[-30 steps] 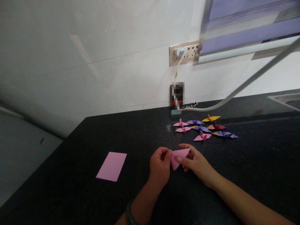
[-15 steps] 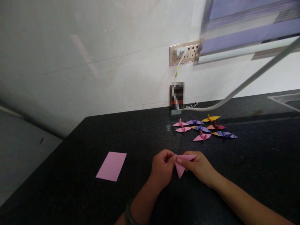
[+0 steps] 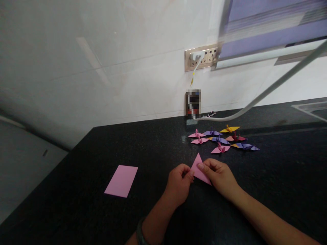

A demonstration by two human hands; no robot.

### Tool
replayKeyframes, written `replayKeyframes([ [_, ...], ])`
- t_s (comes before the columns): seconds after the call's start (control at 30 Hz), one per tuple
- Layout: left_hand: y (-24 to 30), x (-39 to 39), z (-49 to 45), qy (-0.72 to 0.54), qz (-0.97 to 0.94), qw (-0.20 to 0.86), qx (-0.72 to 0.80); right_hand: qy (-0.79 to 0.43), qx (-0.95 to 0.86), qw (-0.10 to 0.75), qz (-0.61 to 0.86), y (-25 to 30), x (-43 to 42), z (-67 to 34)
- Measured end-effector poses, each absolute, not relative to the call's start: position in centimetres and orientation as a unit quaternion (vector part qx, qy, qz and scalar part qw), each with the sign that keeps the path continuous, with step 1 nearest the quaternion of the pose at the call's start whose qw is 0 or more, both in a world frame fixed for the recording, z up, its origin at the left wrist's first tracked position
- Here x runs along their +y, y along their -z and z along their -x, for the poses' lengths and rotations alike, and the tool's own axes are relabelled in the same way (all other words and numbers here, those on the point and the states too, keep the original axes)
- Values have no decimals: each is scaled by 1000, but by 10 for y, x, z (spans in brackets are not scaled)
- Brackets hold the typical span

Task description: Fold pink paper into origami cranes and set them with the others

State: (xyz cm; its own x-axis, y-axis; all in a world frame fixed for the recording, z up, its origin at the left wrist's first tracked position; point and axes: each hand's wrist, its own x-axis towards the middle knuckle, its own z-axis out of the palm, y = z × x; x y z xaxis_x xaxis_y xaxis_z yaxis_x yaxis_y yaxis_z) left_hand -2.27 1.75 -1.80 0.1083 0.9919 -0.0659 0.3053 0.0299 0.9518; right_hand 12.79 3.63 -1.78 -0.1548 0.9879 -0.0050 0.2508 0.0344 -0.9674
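A piece of pink origami paper (image 3: 200, 173), folded into a triangle, is held between my two hands above the dark counter. My left hand (image 3: 179, 182) pinches its left corner between thumb and fingers. On the other side, my right hand (image 3: 219, 177) grips the right part, with the thumb flat on the front face and the fingers partly hidden behind. One point of the triangle faces away from me, another toward the lower right. Beyond the hands, several folded paper cranes in pink, purple, yellow and red stand grouped, the nearest a pink crane (image 3: 220, 149).
A stack or sheet of pink paper (image 3: 121, 181) lies on the black counter (image 3: 84, 204) to the left. By the wall stands a blurred-out object (image 3: 193, 103) beneath a socket panel (image 3: 201, 58). A grey-white hose (image 3: 268, 81) runs in from the right.
The folded pink paper has been turned: its point faced toward me before and now one faces away. My right hand has shifted slightly, its thumb now on the paper's front.
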Motion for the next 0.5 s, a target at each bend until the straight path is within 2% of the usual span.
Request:
replayKeyframes([
  [0.13, 18, 19, 23, -383, -559, 500, 539, -452, -611, 399, 512, 16, 36, -129],
  [0.37, 12, 20, 24, -441, -516, 503, 535, -574, -594, 363, 431, 12, 33, -123],
  [0.5, 10, 18, 23, -444, -517, 512, 523, -595, -587, 330, 438, 13, 30, -122],
])
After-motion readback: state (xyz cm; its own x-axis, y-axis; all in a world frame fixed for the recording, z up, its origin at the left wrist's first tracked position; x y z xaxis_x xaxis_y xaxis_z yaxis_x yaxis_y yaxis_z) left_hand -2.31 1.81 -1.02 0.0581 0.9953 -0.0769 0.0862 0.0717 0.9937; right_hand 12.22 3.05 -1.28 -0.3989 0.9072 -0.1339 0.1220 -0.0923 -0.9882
